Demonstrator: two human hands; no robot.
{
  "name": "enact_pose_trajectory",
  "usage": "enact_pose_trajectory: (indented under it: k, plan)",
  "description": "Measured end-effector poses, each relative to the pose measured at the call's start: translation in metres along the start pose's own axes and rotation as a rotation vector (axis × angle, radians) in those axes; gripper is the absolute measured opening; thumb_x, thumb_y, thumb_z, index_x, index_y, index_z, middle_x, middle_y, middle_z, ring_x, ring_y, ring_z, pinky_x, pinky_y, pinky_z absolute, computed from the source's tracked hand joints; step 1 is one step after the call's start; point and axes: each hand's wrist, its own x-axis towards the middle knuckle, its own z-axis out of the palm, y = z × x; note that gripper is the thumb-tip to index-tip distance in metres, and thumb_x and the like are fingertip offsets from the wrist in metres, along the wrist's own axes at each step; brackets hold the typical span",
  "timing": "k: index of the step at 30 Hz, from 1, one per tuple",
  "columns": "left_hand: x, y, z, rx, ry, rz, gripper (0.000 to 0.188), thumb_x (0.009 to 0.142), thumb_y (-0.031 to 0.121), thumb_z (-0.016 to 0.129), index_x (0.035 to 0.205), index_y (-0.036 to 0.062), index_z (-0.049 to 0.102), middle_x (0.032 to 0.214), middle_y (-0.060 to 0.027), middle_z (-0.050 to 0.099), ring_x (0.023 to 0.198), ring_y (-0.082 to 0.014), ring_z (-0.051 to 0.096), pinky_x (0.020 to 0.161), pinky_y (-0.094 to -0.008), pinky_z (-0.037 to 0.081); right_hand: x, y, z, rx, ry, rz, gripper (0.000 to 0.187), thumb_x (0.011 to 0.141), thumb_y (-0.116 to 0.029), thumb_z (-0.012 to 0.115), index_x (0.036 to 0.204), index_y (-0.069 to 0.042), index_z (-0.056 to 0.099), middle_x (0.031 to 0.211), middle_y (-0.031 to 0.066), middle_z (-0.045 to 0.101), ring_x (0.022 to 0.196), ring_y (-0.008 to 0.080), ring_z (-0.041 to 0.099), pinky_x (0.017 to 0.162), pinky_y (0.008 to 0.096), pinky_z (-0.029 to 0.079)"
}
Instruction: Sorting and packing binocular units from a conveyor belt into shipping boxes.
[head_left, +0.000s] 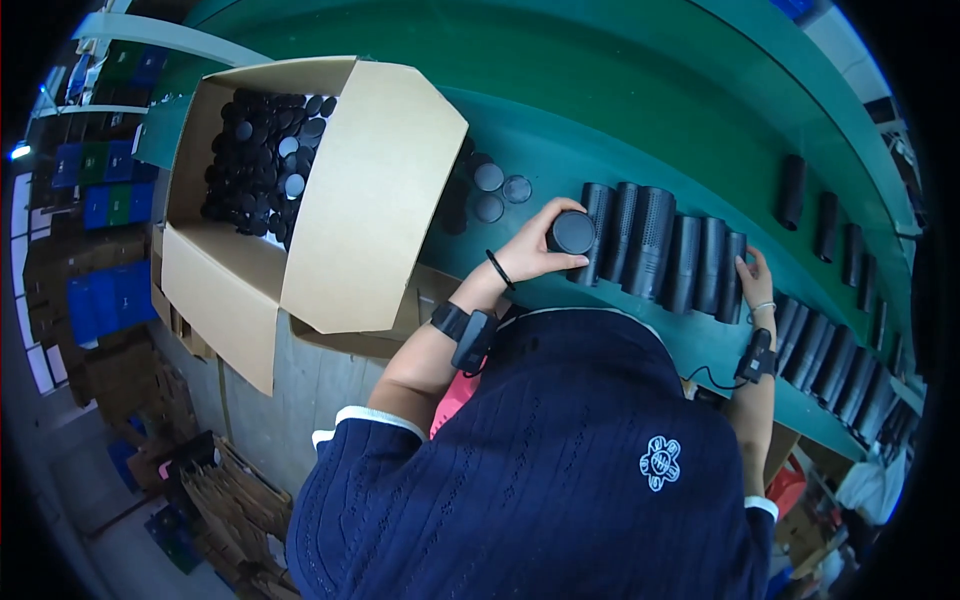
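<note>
My left hand [537, 243] is closed round a round black cap [573, 232], thumb below it and fingers above. The cap is held against the left end of a row of black cylindrical tubes [655, 240] lying side by side on the green table [550, 290]. Some of these tubes have a dotted, perforated surface. At the row's right end, my right hand [757, 280] grips the last black tube [733, 275] with its fingertips; part of its grip is hidden. Several loose black discs [489, 177] lie left of my left hand.
An open cardboard box [375, 190] full of black discs [255, 165] stands at the left. More black tubes [835, 365] lie in a row at the right, and others [827, 225] are spaced along the far green surface [690, 110]. Stacked cartons [95, 330] fill the far left.
</note>
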Motion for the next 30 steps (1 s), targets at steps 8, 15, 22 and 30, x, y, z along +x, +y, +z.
enact_pose_trajectory:
  k: [8,15,22,30]
  plan:
    - [-0.004,-0.003,0.001,0.103,-0.011,0.022,0.051,0.069,0.012,0.075,0.114,0.0057,0.05,0.11,-0.0039,0.051,0.105,-0.0127,0.049,0.091,-0.0254,0.039,-0.007,-0.005,0.007,0.058,-0.021,0.04,0.048,0.082,-0.03,0.067,0.122,-0.007,0.052,0.076,0.0041,0.054,0.07,0.0128,0.052,0.064,0.0264,0.045]
    - [-0.007,0.006,0.004,0.427,-0.119,0.221,0.048,0.067,0.021,0.075,0.108,0.0099,0.052,0.109,-0.0045,0.051,0.112,-0.021,0.046,0.107,-0.047,0.017,-0.03,-0.155,0.017,0.391,-0.147,-0.25,0.015,0.089,-0.012,0.057,0.098,-0.002,0.064,0.092,0.0029,0.064,0.082,0.0106,0.059,0.075,0.0242,0.047]
    - [-0.014,-0.003,0.014,0.357,-0.007,0.212,0.056,0.061,0.022,0.077,0.106,0.0079,0.047,0.107,-0.0088,0.048,0.112,-0.0272,0.044,0.107,-0.0486,0.016,-0.071,-0.268,0.074,0.835,-0.835,-0.189,0.02,0.085,-0.003,0.059,0.105,-0.001,0.061,0.085,0.0018,0.062,0.074,0.0059,0.058,0.066,0.0198,0.049]
    - [-0.016,-0.006,-0.01,-0.044,0.201,0.039,0.033,0.088,0.007,0.054,0.12,-0.0001,0.051,0.125,-0.0126,0.051,0.117,-0.0194,0.048,0.1,-0.0324,0.034,-0.05,-0.291,0.093,1.022,-0.829,-0.026,0.013,0.091,-0.015,0.056,0.098,-0.004,0.057,0.078,0.0026,0.061,0.065,0.0092,0.061,0.059,0.0192,0.049]
